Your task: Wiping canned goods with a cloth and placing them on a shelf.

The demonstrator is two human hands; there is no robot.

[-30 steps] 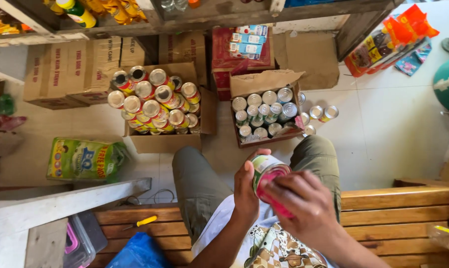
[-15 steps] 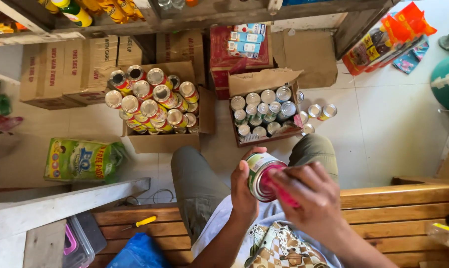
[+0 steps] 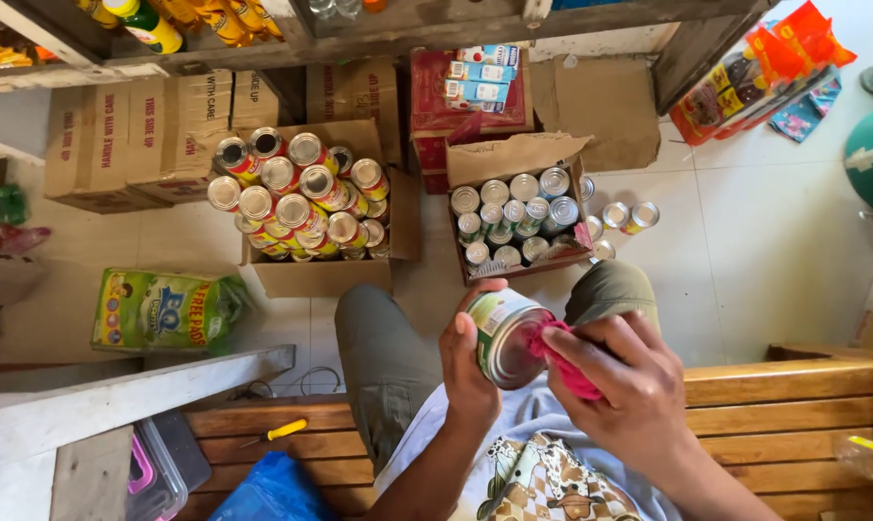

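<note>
While the left hand (image 3: 470, 371) wraps around the tin can (image 3: 504, 333) above the lap, the right hand (image 3: 629, 386) pinches a pink cloth (image 3: 562, 362) against its metal end. The can looks rigid, weighty and smooth, best gripped round its labelled side. At twelve o'clock, a cardboard box (image 3: 514, 159) holds more cans.

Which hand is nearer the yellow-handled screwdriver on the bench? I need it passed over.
Left. The left hand, gripping the can, is closer to the screwdriver; the right hand, holding the pink cloth, is beyond it.
</note>
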